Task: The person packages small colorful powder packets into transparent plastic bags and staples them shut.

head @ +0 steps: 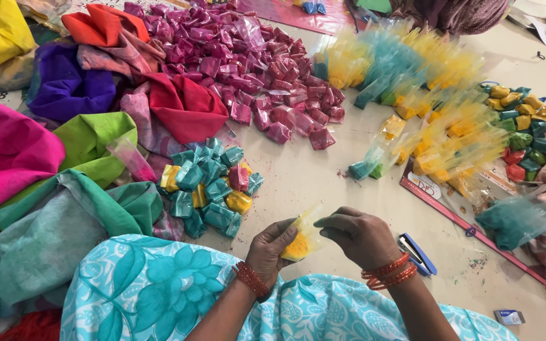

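Left hand (pixel 272 247): pinches yellow packet (pixel 301 241) from below
Right hand (pixel 358 235): grips packet's top edge
Stapler (pixel 417 254): just beside right wrist
Folded packets (pixel 210 186): near left hand

Home packing floor: powder packet heaps (pixel 266 69), cloths (pixel 64 85)

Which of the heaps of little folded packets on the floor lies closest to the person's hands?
The small heap of mostly teal packets, with some yellow and pink mixed in, just beyond the left hand. The magenta heap and the teal-yellow-red heap lie farther off.
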